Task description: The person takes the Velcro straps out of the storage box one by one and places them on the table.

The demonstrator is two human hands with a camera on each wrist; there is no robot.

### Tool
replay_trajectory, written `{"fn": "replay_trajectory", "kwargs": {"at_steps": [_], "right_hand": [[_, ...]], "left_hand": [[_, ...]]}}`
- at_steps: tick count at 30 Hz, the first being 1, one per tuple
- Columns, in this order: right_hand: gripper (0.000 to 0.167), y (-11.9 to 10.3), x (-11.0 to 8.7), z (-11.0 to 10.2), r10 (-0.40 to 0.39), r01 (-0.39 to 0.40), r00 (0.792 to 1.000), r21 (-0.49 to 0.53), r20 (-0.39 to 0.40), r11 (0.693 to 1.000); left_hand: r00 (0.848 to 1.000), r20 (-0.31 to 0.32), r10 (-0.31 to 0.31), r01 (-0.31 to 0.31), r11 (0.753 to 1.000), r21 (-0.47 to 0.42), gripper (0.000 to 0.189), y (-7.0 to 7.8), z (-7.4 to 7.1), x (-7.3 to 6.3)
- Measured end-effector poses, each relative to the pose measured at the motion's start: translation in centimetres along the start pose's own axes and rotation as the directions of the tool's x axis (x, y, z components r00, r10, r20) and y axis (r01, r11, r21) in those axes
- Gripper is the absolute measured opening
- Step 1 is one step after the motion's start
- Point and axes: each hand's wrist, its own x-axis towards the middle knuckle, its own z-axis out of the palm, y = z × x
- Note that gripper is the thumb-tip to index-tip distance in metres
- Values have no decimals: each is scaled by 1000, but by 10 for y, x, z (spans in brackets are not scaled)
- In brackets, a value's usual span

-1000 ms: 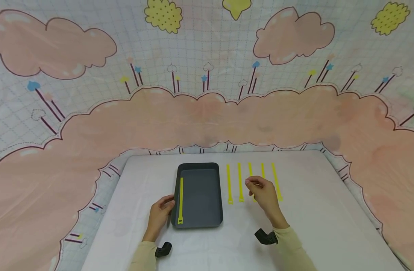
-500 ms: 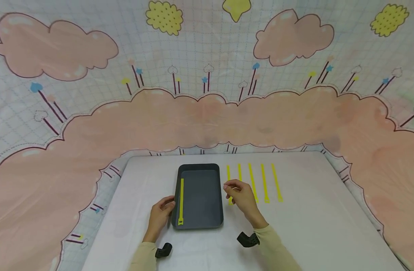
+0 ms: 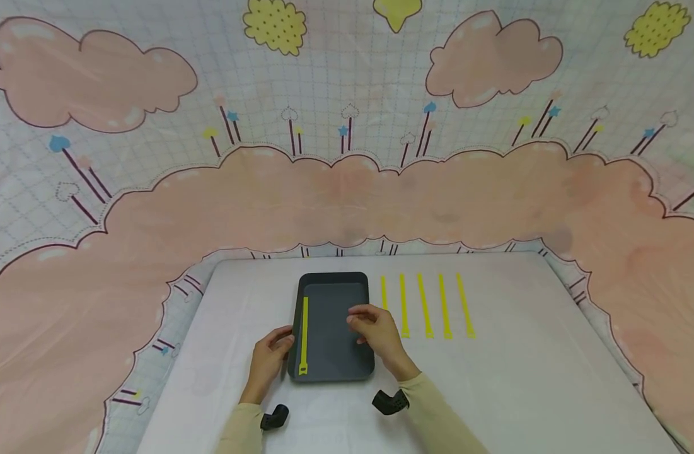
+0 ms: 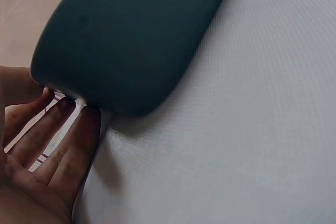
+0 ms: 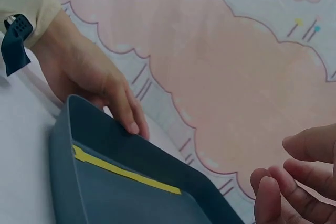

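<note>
A dark grey rectangular tray (image 3: 338,340) stands on the white table. One yellow cable tie (image 3: 304,340) lies lengthwise along its left side, slotted end toward me. My left hand (image 3: 269,360) rests its fingertips against the tray's outer left wall; the left wrist view shows those fingers fairly straight. Over the tray's right part hovers my right hand (image 3: 381,334), fingers loosely bent. In the right wrist view a gap shows between thumb and fingers (image 5: 310,145), with nothing held. Several more yellow cable ties (image 3: 425,306) lie in a row on the table; the right hand partly hides the nearest one.
The white tabletop (image 3: 528,366) extends right of the ties and left of the tray. Behind the table hangs a patterned cloth (image 3: 347,202) with clouds. A black band (image 3: 389,402) is on the right wrist, another black band (image 3: 275,417) on the left.
My right hand has moved left, from above the row of cable ties to over the tray's right part. The left hand, tray and ties have stayed in place.
</note>
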Motion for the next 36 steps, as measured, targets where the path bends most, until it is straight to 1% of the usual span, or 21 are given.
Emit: {"fn": "replay_trajectory", "kwargs": {"at_steps": [7, 11, 13, 20, 23, 28, 36], "right_hand": [[29, 6, 6, 25, -41, 42, 998, -13, 38, 999], [28, 10, 11, 37, -34, 36, 998, -28, 49, 999], [29, 13, 14, 42, -29, 31, 998, -38, 51, 999], [35, 25, 23, 60, 23, -21, 998, -55, 51, 998], [35, 28, 26, 66, 50, -46, 997, -67, 58, 997], [35, 31, 29, 75, 86, -81, 994, -59, 74, 995], [35, 39, 34, 84, 133, -127, 988, -70, 82, 989]], "left_hand": [[1000, 6, -1, 1, 1000, 5, 34, 4, 0, -1], [1000, -1, -15, 15, 1000, 2, 33, 5, 0, -1], [1000, -3, -13, 13, 1000, 7, 33, 6, -1, -2], [999, 1, -39, 39, 999, 1, 33, 7, 0, -2], [999, 5, -39, 39, 999, -2, 33, 7, 0, -2], [999, 3, -36, 36, 999, -16, 33, 8, -1, -3], [1000, 5, -31, 31, 999, -31, 35, 11, 0, -5]]}}
